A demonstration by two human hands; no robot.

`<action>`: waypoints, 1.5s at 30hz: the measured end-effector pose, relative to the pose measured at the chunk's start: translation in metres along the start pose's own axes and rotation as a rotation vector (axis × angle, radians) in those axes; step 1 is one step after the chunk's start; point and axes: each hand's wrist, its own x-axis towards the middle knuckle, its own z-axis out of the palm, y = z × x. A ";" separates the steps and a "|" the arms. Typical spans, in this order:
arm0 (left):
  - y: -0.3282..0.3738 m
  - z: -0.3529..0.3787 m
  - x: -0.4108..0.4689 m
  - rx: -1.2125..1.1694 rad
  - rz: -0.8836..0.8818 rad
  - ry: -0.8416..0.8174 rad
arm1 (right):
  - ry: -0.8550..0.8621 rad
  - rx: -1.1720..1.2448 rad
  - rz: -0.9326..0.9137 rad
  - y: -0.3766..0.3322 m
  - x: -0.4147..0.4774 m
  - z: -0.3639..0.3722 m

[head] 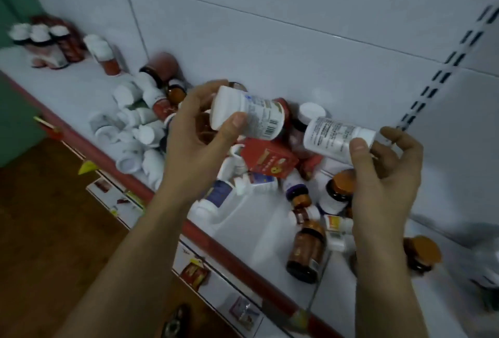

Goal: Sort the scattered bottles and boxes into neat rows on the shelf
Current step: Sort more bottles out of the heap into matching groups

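Note:
My left hand [194,138] grips a white bottle with a barcode label [251,116], held on its side above the shelf, cap end toward my palm. My right hand [383,175] pinches a second white labelled bottle [334,135] near its cap, also tilted sideways. Below both lies a jumbled pile on the white shelf [259,219]: a red box [267,161], amber bottles with orange caps [305,248], and several white bottles [140,132] on their sides.
A few bottles [51,43] stand upright in a row at the shelf's far left. The shelf's red front edge [216,240] carries price tags. A slotted upright [442,67] runs up the white back wall at right. Wooden floor [48,229] lies below.

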 end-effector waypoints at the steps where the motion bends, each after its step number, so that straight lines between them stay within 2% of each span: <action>1: -0.006 -0.024 0.007 0.015 -0.001 0.039 | -0.006 0.033 0.005 0.000 -0.007 0.023; 8: -0.087 -0.205 0.060 0.042 0.000 0.262 | -0.110 0.149 -0.048 0.011 -0.053 0.212; 15: -0.208 -0.360 0.152 0.090 -0.186 0.250 | -0.151 0.068 -0.008 0.041 -0.075 0.409; 18: -0.247 -0.389 0.185 0.139 -0.272 0.175 | -0.195 -0.111 -0.052 0.038 -0.057 0.472; 20: -0.270 -0.397 0.205 0.197 -0.288 0.086 | -0.284 -0.295 -0.126 0.038 -0.035 0.514; 25: -0.316 -0.398 0.239 0.287 -0.292 -0.087 | -0.651 -0.852 -0.305 0.073 0.012 0.607; 29: -0.343 -0.389 0.247 0.334 -0.230 -0.175 | -0.888 -1.163 -0.291 0.110 0.016 0.636; 31: -0.352 -0.382 0.251 0.290 -0.229 -0.185 | -0.945 -1.220 -0.262 0.110 0.017 0.633; 36: -0.364 -0.366 0.263 0.260 -0.147 -0.316 | -0.729 -1.137 -0.391 0.081 0.001 0.592; 38: -0.360 -0.363 0.267 0.308 -0.033 -0.276 | -0.757 -1.222 -0.400 0.072 -0.012 0.573; 40: -0.349 -0.363 0.269 0.338 0.180 -0.133 | -0.857 -1.466 -0.400 0.069 -0.021 0.560; 41: -0.345 -0.362 0.269 0.323 0.274 -0.117 | -0.890 -1.587 -0.412 0.070 -0.024 0.556; 42: -0.340 -0.360 0.270 0.289 0.334 -0.178 | -0.907 -1.674 -0.425 0.071 -0.027 0.554; 45: -0.332 -0.346 0.271 0.322 0.320 -0.628 | -0.894 -1.747 -0.474 0.075 -0.028 0.553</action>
